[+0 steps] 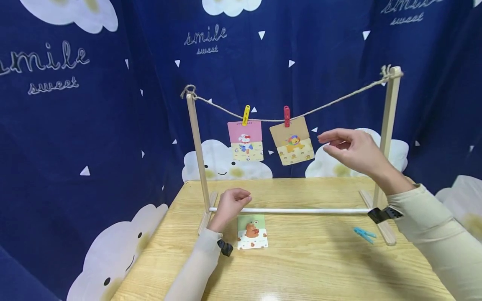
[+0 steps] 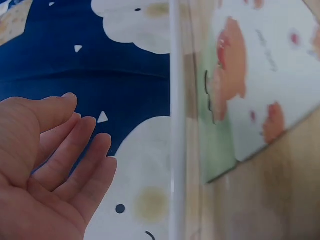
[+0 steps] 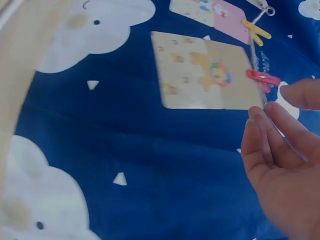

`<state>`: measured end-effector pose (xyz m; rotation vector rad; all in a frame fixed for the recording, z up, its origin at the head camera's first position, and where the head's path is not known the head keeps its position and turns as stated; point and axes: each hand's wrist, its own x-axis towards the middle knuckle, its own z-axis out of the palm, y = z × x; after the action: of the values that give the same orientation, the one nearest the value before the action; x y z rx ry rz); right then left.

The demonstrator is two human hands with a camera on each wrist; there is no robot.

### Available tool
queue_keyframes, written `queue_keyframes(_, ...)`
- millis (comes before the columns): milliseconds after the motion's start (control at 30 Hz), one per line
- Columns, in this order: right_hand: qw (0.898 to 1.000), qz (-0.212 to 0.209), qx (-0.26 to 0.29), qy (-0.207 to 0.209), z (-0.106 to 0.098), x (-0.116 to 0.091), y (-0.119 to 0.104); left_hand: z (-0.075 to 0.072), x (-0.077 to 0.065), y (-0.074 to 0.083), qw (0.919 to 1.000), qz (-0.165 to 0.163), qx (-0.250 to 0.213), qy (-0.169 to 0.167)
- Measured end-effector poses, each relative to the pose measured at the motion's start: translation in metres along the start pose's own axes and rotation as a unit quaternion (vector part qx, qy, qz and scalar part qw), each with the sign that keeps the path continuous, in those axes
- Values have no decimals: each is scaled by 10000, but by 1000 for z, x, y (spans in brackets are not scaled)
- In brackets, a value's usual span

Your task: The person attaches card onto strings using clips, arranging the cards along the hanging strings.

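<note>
From a rope hang two cards: a pink rabbit card under a yellow clothespin, and a tan lion card, tilted, under a red clothespin. My right hand is in the air to the right of the lion card, fingers loosely bent, holding nothing. Low by the white bar, my left hand holds nothing, its fingers relaxed in the left wrist view. Just right of and below it, a green and white bear card lies on the table. A blue clothespin lies at the right.
The rope is tied between two wooden posts, left and right, joined by a white bar. The posts' flat feet stand on the wooden table. A dark blue curtain with clouds hangs behind.
</note>
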<state>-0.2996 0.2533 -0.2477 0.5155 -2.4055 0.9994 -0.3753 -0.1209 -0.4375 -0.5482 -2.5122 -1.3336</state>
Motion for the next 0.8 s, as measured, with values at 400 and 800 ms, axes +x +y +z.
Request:
queue_keyframes(400,9982,448,109,-372,31,-43,60,4,-8,-29,9983,-511,-210,-204)
queue_keyframes(800,9955,717,180,-591,63,-74,116,1,-11,-41,9975,-551,-30,-433)
